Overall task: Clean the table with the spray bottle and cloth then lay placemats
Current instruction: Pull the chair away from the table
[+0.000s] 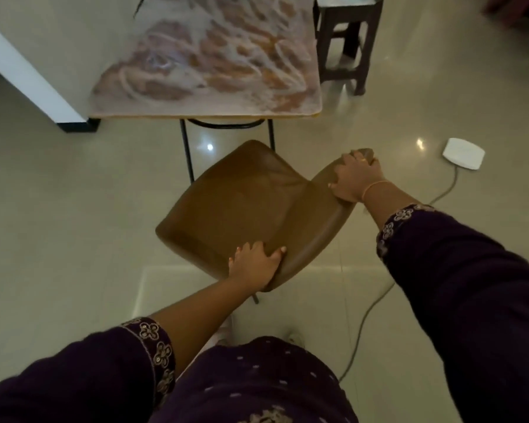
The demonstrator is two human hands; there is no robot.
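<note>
A table (153, 108) with a brown and white patterned top stands ahead of me. No spray bottle, cloth or placemat shows in the head view. A brown padded chair (235, 203) stands between me and the table, turned at an angle. My left hand (255, 265) grips the near end of the chair's backrest, fingers curled over its edge. My right hand (353, 178) grips the far end of the same backrest. Both sleeves are dark purple with embroidered cuffs.
A dark wooden stool (345, 41) stands to the right of the table. A white box (463, 153) with a grey cable (364, 319) lies on the glossy tiled floor at right. A white wall corner (28, 71) with a dark skirting lies left of the table.
</note>
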